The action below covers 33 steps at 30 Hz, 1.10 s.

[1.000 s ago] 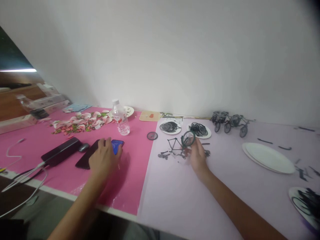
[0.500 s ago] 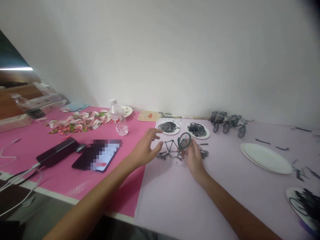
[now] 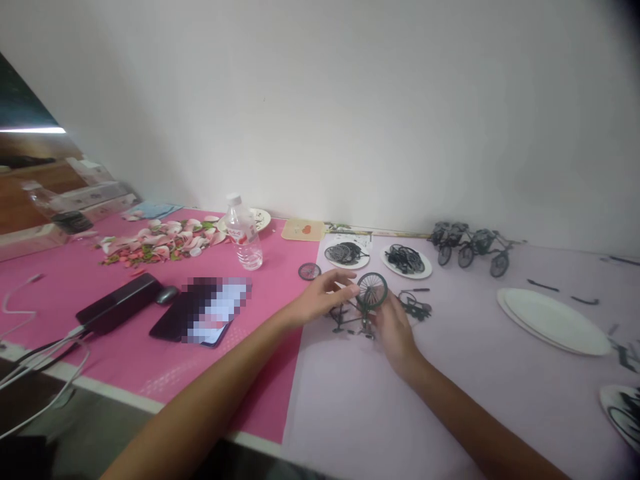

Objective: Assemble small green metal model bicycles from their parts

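Observation:
My right hand point(image 3: 397, 327) is closed around a small dark model bicycle point(image 3: 353, 315), which it holds just above the lilac sheet. One spoked wheel point(image 3: 372, 291) of the bicycle stands on top, next to the fingers. My left hand point(image 3: 327, 295) reaches in from the left with thumb and fingers apart, their tips close to that wheel; whether they touch it I cannot tell. Beyond the left hand lies a loose wheel point(image 3: 309, 271). More dark bicycle parts point(image 3: 416, 307) lie right of my right hand.
Two plates of dark parts, a left plate point(image 3: 367, 263) and a right plate point(image 3: 427, 269), stand near the wall. Assembled model bicycles point(image 3: 470, 250) stand behind, stacked white plates point(image 3: 555, 323) at right. Leftward are a bottle point(image 3: 245, 237), phone point(image 3: 200, 313), power bank point(image 3: 120, 300) and petals point(image 3: 160, 241).
My left hand has moved right, to the bicycle's wheel, uncovering the loose wheel behind it. The bicycle has turned a little in my right hand. The view has shifted slightly.

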Available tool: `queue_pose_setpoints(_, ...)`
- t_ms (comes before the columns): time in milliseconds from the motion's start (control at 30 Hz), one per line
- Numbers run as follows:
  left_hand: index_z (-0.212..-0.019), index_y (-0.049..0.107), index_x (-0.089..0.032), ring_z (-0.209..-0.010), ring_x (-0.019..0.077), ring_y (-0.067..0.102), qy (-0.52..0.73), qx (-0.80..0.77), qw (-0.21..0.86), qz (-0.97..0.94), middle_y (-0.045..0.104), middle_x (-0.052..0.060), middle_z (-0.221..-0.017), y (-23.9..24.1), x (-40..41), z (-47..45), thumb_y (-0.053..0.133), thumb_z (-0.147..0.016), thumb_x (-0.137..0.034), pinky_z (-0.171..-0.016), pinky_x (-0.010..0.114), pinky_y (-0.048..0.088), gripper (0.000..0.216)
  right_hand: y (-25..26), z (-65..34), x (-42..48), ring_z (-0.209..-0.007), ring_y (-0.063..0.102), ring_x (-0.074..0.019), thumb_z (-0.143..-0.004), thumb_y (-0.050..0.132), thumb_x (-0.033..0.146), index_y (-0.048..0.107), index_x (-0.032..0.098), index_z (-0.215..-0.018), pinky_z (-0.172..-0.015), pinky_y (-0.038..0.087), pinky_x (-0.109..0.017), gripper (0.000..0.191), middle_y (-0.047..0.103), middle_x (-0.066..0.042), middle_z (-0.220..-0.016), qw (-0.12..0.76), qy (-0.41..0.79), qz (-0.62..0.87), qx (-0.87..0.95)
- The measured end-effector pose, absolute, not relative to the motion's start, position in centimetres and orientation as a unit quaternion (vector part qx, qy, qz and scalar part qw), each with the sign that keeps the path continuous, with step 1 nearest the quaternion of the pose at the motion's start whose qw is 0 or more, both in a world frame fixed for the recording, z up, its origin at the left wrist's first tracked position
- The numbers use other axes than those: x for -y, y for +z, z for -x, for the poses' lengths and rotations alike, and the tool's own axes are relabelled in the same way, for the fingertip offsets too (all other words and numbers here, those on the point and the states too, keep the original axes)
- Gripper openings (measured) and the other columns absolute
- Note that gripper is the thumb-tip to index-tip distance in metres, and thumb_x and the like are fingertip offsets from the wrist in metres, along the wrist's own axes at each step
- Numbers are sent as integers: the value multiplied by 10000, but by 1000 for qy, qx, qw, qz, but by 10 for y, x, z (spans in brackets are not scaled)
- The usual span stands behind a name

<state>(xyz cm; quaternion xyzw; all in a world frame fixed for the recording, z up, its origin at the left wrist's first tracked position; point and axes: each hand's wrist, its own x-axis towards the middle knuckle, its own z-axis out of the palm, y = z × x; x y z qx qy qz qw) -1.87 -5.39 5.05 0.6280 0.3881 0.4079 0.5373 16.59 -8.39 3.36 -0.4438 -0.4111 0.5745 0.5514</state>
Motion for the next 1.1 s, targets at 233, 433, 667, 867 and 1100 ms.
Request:
queue_pose_setpoints(233,-1205,675,-146,-758,142,656,403,-379,579,-599,730,94,-1016,47,62,11,765,-840,-596,-683,263,526,586,37,-164,84,-570,554,-159,-815,751,510,638,252,-942,-466,399,-257,309,658,14,-712,521,660,414,348)
queue_pose_setpoints(433,-1054,684,-123,-678,118,624,397,-383,603,-576,711,56,-865,48,66,6,775,-821,-614,-614,232,476,551,38,-160,85,-595,556,-156,-773,805,440,618,245,-873,-478,398,-251,288,627,27,-687,518,694,378,328)
queue_pose_setpoints(667,-1033,669,-121,-755,152,702,392,-352,643,-557,750,82,-891,45,63,11,845,-775,-555,-703,262,536,535,34,-160,87,-538,513,-147,-775,791,455,566,239,-822,-428,346,-244,315,594,30,-632,489,710,376,339)
queue_pose_setpoints(867,-981,663,-138,-674,137,692,376,-366,643,-558,738,37,-768,50,63,14,903,-711,-518,-632,229,499,523,29,-163,87,-482,417,-106,-762,786,528,537,229,-817,-411,334,-216,393,508,56,-565,462,708,408,343)
queue_pose_setpoints(1100,-880,677,-131,-613,109,617,359,-387,642,-556,677,8,-713,45,61,17,954,-609,-513,-544,203,406,545,31,-162,89,-480,342,-81,-770,761,479,504,223,-771,-410,275,-182,363,392,84,-537,438,719,426,329)
